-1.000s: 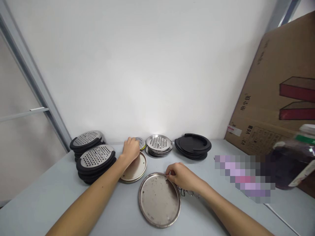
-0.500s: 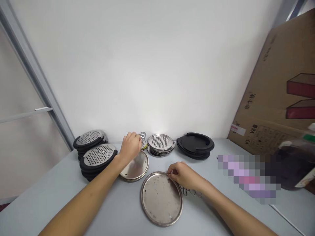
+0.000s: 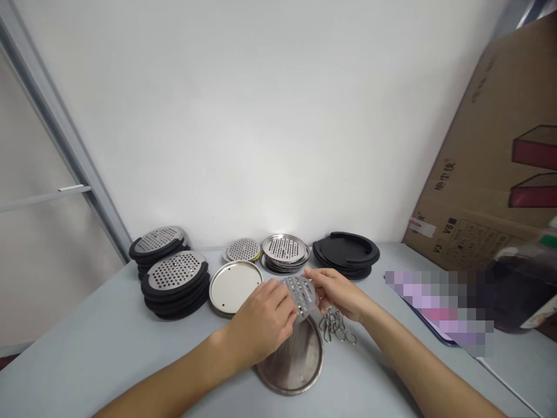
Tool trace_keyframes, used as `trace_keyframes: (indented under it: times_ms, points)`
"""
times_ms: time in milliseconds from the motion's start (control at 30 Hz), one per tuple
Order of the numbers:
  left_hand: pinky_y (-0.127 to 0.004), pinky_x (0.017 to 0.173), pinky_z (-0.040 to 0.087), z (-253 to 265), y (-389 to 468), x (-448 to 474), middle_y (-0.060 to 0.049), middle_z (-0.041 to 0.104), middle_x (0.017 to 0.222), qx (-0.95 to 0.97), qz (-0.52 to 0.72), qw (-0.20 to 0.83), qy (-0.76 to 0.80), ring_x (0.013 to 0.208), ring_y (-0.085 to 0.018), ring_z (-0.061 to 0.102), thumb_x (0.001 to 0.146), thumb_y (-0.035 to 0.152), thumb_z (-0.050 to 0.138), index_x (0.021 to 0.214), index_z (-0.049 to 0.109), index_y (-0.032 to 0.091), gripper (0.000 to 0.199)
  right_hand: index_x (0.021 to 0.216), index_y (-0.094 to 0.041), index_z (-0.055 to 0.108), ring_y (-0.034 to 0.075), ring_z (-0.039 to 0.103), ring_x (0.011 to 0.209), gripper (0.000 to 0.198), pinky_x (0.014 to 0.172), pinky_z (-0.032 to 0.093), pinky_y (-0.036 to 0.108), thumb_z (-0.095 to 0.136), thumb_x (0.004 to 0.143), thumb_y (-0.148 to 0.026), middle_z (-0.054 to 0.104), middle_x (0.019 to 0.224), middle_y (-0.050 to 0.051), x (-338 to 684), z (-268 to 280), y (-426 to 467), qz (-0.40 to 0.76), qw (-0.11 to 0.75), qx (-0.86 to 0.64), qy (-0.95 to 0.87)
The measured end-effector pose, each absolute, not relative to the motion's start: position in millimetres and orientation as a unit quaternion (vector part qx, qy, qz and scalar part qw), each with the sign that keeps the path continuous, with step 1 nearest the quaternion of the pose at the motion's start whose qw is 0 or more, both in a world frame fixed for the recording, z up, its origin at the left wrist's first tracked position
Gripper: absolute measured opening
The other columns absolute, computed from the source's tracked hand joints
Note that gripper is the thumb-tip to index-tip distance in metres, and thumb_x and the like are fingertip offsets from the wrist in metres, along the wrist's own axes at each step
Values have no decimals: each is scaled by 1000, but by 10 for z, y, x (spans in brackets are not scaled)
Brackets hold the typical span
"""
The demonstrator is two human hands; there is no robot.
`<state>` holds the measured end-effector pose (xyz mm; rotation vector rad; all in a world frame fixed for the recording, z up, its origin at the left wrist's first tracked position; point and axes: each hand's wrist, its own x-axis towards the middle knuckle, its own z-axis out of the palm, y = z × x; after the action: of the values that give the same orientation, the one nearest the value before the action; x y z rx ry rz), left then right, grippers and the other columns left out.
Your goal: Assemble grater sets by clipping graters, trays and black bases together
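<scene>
Between my two hands a round perforated metal grater disc (image 3: 300, 295) is held up, tilted, above a round metal tray (image 3: 296, 363) on the table. My left hand (image 3: 267, 319) grips the disc's left edge with curled fingers and covers part of the tray. On the opposite side, the fingers of my right hand (image 3: 333, 290) pinch the disc's right edge. Just below my right hand lies a small heap of metal clips and rings (image 3: 335, 328). A cream-coloured round tray (image 3: 235, 287) sits behind my left hand.
Black-rimmed perforated discs (image 3: 176, 284) stand in stacks at left. Along the wall are more grater discs (image 3: 242, 249), a stack of metal discs (image 3: 285, 252) and black rings (image 3: 346, 255). A cardboard box (image 3: 491, 174), a dark bottle (image 3: 517, 296) and a blurred-out device (image 3: 435, 313) are at right.
My left hand has come back from the rear pile with a grater disc, now over the metal tray. My right hand has lifted off the tray's rim and taken the disc's other edge.
</scene>
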<state>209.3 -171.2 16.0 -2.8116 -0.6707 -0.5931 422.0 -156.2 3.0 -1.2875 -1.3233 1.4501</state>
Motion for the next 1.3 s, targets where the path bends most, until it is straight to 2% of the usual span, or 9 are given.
trace_keyframes:
  times_ms: [167,333,500,667,833,933,1100,1233,1300]
  points:
    - [-37,78,46,147,-1728,2137,-5,60,91,-955,-217,65,-190,88,-22,51,93,19,47,88,60,16,14,93,-13,67,9,53,51,31,43,47,19,71,77,-39,60,65,-1,4246,13,-1551,625,410,-454,-484]
    - [-34,90,44,288,-1700,1960,-4,62,105,-918,-296,-106,-241,100,-19,53,91,26,56,106,60,20,16,100,-12,67,10,55,59,31,45,47,18,70,77,-33,62,73,1,4285,3,-1541,610,408,-475,-485]
    - [-31,80,45,331,-1526,1692,-1,64,96,-860,-331,-170,-348,91,-16,56,91,24,55,96,62,22,9,110,-15,63,8,50,50,37,39,46,18,69,76,-31,56,65,-4,4284,25,-1602,603,331,-480,-544]
    - [-30,79,44,331,-1472,1611,0,65,94,-865,-283,-195,-366,92,-17,57,90,26,55,91,64,23,10,102,-14,64,7,48,39,32,38,49,21,68,77,-34,50,55,-7,4240,-40,-1635,603,235,-450,-616]
    - [-31,81,45,312,-1546,1634,-1,64,94,-884,-217,-213,-355,91,-19,57,88,32,59,96,66,25,14,105,-17,62,11,58,42,32,37,46,20,63,79,-35,59,70,-2,4232,-107,-1666,538,193,-487,-660]
    - [-33,90,44,287,-1606,1649,-2,62,105,-898,-161,-253,-321,104,-22,55,79,40,70,107,65,27,32,109,-17,61,12,61,45,32,39,44,19,59,82,-34,61,74,0,4220,-71,-1724,505,162,-488,-693]
    - [-40,105,37,237,-1670,1669,-5,49,133,-912,-85,-295,-272,126,-28,44,61,49,81,129,53,32,76,107,-21,69,9,50,46,32,43,35,18,64,78,-33,56,62,-4,4152,38,-1801,382,137,-494,-769]
    - [-43,112,30,207,-1670,1689,-7,39,144,-918,-59,-285,-269,137,-32,31,57,53,81,137,46,31,90,102,-23,73,9,44,53,28,48,30,19,65,77,-33,53,59,-4,4114,78,-1812,310,134,-480,-810]
    - [-45,112,29,206,-1668,1697,-8,38,146,-919,-57,-285,-267,137,-33,30,57,54,81,139,43,31,93,101,-23,73,9,40,52,27,48,28,20,64,78,-33,50,57,-5,4114,74,-1811,304,120,-472,-819]
